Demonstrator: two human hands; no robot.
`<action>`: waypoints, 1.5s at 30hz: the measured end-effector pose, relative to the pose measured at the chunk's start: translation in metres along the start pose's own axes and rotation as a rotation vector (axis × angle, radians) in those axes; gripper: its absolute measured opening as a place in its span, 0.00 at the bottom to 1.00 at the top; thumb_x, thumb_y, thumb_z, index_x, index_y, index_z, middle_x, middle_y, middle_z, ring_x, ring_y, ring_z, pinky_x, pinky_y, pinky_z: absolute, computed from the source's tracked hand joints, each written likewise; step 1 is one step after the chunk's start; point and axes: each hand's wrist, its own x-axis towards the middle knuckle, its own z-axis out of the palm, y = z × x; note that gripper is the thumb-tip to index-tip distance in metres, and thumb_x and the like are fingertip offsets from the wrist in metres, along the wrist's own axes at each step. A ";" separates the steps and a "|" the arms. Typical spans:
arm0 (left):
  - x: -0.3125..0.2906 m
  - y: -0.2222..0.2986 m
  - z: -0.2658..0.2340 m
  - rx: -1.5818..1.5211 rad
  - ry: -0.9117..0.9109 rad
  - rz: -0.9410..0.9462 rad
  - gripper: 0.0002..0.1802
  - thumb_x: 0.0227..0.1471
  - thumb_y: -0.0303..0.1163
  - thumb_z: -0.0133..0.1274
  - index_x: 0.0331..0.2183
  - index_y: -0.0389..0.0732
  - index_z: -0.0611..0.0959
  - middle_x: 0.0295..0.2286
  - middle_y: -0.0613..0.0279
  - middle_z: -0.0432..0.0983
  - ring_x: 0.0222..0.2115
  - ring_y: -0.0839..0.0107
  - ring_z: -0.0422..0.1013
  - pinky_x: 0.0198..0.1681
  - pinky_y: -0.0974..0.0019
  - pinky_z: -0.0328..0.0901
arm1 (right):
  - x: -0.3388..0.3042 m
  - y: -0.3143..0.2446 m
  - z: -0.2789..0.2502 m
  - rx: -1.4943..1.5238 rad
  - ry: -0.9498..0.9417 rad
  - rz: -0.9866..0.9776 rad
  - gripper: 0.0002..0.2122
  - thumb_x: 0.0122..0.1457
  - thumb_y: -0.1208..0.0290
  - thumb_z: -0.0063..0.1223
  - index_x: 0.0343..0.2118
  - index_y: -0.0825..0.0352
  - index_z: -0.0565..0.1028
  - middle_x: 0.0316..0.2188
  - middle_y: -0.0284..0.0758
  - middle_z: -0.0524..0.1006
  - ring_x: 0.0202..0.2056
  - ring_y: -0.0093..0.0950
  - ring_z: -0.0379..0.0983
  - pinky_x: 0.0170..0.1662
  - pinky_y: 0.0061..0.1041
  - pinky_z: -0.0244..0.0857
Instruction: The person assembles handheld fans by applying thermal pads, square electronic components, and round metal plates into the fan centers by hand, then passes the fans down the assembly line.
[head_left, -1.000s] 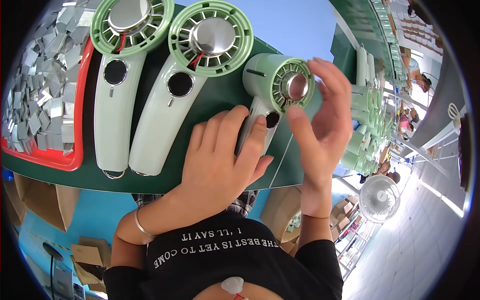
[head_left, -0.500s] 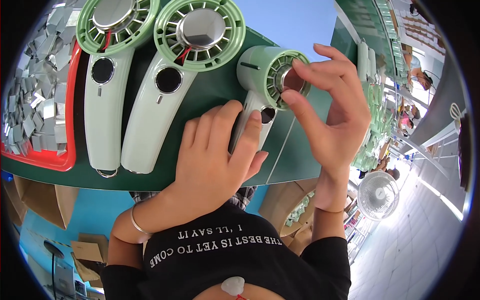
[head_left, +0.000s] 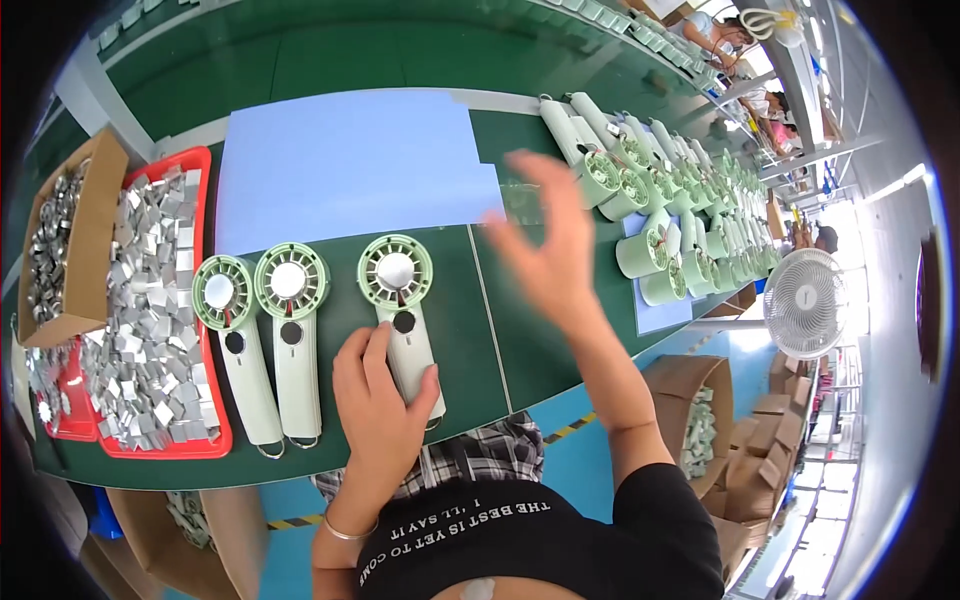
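A pale green handheld fan [head_left: 412,352] lies on the green table with a shiny metal disc in the middle of its round head. My left hand [head_left: 378,405] grips its handle, the thumb along the right side and the fingers on the left. Farther off to the right, my right hand [head_left: 555,250] is in the air over the table, its fingers apart and blurred by motion, with nothing seen in it. Two more handheld fans, the nearer one [head_left: 296,365] and the leftmost one [head_left: 248,375], lie left of my left hand, also with metal discs in their heads.
At the left stand a red tray [head_left: 222,430] of silvery metal pieces and a cardboard box [head_left: 100,220] of small metal parts. A blue sheet [head_left: 350,160] covers the table beyond the fans. Several handheld fans [head_left: 690,235] stand in rows at the right. Co-workers sit farther back.
My right hand has let go of the fan's head and moved away from it. The fan now lies face up, my left hand still on it. The view takes in more of the table.
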 end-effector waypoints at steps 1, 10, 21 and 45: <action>-0.002 0.000 -0.002 0.009 0.015 -0.013 0.36 0.44 0.31 0.66 0.54 0.33 0.70 0.48 0.44 0.66 0.44 0.48 0.67 0.48 0.51 0.63 | 0.003 0.018 -0.010 -0.245 0.088 0.073 0.29 0.50 0.59 0.68 0.53 0.67 0.71 0.52 0.41 0.71 0.60 0.44 0.60 0.63 0.47 0.47; 0.004 -0.003 -0.020 0.053 0.019 -0.031 0.33 0.47 0.25 0.63 0.55 0.33 0.71 0.48 0.46 0.63 0.43 0.53 0.68 0.43 0.57 0.67 | 0.017 0.109 -0.043 -0.989 0.017 0.325 0.36 0.47 0.42 0.64 0.49 0.72 0.74 0.55 0.48 0.67 0.60 0.46 0.56 0.61 0.62 0.42; -0.011 -0.005 -0.020 0.183 -0.048 0.047 0.35 0.44 0.29 0.67 0.54 0.35 0.75 0.53 0.46 0.61 0.42 0.57 0.67 0.42 0.59 0.66 | 0.023 0.097 -0.057 -0.812 0.196 -0.099 0.31 0.42 0.54 0.72 0.47 0.68 0.75 0.49 0.41 0.69 0.55 0.42 0.62 0.59 0.46 0.52; -0.015 0.001 -0.023 0.235 -0.109 0.190 0.30 0.39 0.42 0.70 0.43 0.38 0.82 0.52 0.48 0.64 0.54 0.42 0.59 0.55 0.45 0.60 | 0.040 0.009 0.001 0.407 -0.926 -0.245 0.44 0.42 0.87 0.51 0.68 0.60 0.55 0.60 0.42 0.66 0.62 0.39 0.62 0.64 0.36 0.57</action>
